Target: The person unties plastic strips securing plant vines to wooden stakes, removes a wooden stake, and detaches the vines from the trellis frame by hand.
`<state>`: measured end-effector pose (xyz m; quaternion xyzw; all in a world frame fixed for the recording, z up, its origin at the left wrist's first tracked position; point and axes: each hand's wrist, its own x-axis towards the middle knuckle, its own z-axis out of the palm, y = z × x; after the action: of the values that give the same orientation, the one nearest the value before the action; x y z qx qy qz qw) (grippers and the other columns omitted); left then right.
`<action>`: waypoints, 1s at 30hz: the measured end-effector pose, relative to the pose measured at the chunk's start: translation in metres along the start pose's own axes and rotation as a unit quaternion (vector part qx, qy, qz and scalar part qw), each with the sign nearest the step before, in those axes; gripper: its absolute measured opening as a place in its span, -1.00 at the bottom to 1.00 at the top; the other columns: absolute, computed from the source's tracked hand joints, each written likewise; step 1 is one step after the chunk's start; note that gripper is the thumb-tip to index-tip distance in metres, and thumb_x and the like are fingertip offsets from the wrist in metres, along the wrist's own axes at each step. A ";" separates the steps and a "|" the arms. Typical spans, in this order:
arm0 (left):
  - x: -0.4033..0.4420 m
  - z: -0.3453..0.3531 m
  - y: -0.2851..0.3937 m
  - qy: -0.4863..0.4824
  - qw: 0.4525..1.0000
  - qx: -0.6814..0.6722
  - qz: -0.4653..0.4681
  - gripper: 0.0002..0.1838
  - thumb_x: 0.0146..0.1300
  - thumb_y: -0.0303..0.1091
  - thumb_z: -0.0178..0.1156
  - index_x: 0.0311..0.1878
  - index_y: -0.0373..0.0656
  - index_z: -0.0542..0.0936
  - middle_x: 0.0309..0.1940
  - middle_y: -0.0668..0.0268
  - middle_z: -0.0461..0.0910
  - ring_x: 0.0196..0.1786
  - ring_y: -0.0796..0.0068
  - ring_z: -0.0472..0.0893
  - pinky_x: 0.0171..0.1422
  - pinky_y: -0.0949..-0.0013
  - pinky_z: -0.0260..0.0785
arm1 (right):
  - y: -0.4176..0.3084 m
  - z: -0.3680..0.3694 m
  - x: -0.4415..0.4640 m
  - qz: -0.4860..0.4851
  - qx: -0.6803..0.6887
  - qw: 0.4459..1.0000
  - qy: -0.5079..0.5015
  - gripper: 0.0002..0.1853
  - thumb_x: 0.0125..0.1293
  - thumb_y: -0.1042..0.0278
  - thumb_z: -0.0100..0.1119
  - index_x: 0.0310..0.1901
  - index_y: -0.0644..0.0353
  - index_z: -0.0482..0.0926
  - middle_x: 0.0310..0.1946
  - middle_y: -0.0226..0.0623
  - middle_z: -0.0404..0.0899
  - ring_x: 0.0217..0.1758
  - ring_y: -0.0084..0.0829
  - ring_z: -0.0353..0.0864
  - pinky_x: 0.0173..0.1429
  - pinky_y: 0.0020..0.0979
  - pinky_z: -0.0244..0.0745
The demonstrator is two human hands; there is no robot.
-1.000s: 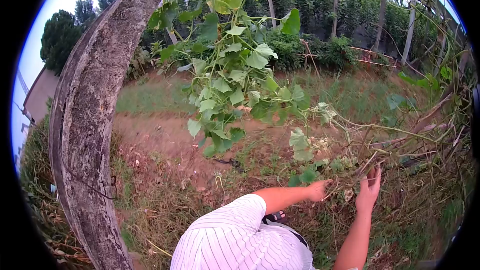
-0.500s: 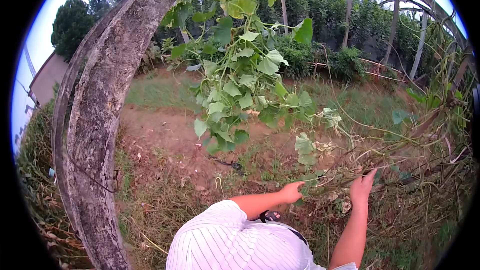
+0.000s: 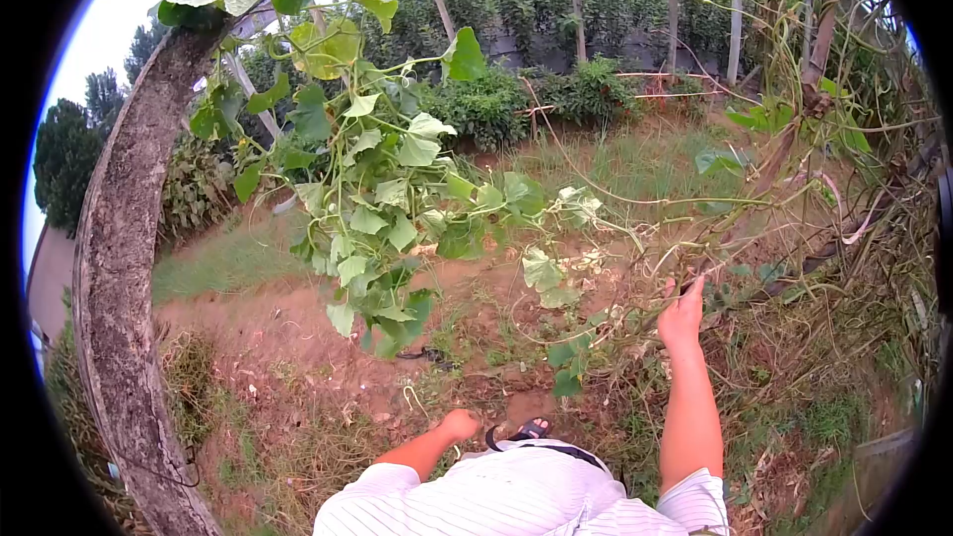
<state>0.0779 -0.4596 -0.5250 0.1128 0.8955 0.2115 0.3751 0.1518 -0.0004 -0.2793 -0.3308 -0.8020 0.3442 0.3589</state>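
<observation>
My right hand reaches up on the right into a tangle of dry vines. Its fingers close around the vine stems, and a small dark strip shows between thumb and forefinger. Low in the middle, my left hand is curled near my body, apart from the vines. A thin pale bit shows just under it; whether the hand holds that is unclear. Left of centre hangs a cluster of green leafy vine, joined by thin stems to the tangle on the right.
A curved, weathered post arches up the left side. Bare reddish soil with grass and dry plant litter lies below. Leafy bushes and upright poles stand at the back. My sandalled foot shows below.
My left hand has come away from the vines and dropped toward my body. The right hand stays in the tangle. My view has turned to the right, shifting the scene left.
</observation>
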 end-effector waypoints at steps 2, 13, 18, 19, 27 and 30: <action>0.010 -0.002 0.014 -0.007 0.999 -0.039 0.028 -0.64 0.13 -0.17 0.27 -0.10 -0.19 0.73 -0.35 0.15 0.73 -0.32 0.33 0.70 -0.16 0.27 0.55 | -0.018 -0.010 -0.001 0.028 0.014 0.999 0.009 -0.60 0.44 0.36 0.08 0.20 0.38 0.30 -0.05 0.12 0.62 0.03 0.15 0.60 0.10 -0.05 0.45; 0.023 -0.006 0.043 -0.029 0.985 -0.166 -0.022 -0.72 0.10 -0.33 0.28 -0.14 -0.25 0.74 -0.37 0.19 0.73 -0.39 0.42 0.67 -0.22 0.31 0.54 | 0.026 -0.036 -0.009 0.002 0.062 0.996 0.065 -0.44 0.35 0.39 0.20 0.28 0.39 0.23 0.04 0.08 0.56 0.08 0.08 0.58 0.18 -0.15 0.44; 0.022 0.014 0.035 -0.035 0.989 -0.142 0.008 -0.69 0.10 -0.28 0.29 -0.12 -0.24 0.74 -0.38 0.18 0.73 -0.38 0.41 0.68 -0.21 0.30 0.54 | 0.028 -0.049 -0.016 0.054 0.026 0.998 0.021 -0.38 0.37 0.41 0.18 0.34 0.46 0.16 0.12 0.05 0.54 0.18 -0.12 0.57 0.27 -0.24 0.40; 0.025 0.016 0.030 -0.045 0.989 -0.139 0.009 -0.68 0.10 -0.26 0.29 -0.13 -0.24 0.74 -0.39 0.17 0.73 -0.38 0.40 0.69 -0.21 0.29 0.54 | 0.040 -0.045 -0.014 0.060 0.047 0.997 0.001 -0.36 0.38 0.41 0.17 0.36 0.50 0.12 0.19 0.09 0.49 0.26 -0.15 0.51 0.35 -0.29 0.34; 0.011 0.018 0.028 -0.039 0.990 -0.137 0.011 -0.73 0.10 -0.29 0.28 -0.19 -0.23 0.76 -0.40 0.26 0.72 -0.38 0.46 0.67 -0.22 0.35 0.54 | 0.085 -0.013 -0.012 0.044 -0.021 0.998 0.034 -0.39 0.45 0.25 0.10 0.35 0.45 0.15 0.19 0.18 0.40 0.22 0.02 0.41 0.33 -0.19 0.29; 0.010 0.024 0.012 -0.034 0.987 -0.154 0.024 -0.75 0.10 -0.28 0.29 -0.20 -0.19 0.77 -0.38 0.26 0.73 -0.38 0.46 0.67 -0.19 0.34 0.55 | 0.072 -0.006 -0.018 -0.017 -0.049 0.995 0.082 -0.55 0.46 0.30 0.09 0.27 0.33 0.30 0.04 0.09 0.52 0.05 0.00 0.52 0.18 -0.16 0.42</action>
<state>0.0888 -0.4384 -0.5413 0.0822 0.8360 0.3521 0.4127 0.1861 0.0270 -0.3394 -0.3615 -0.7913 0.2699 0.4127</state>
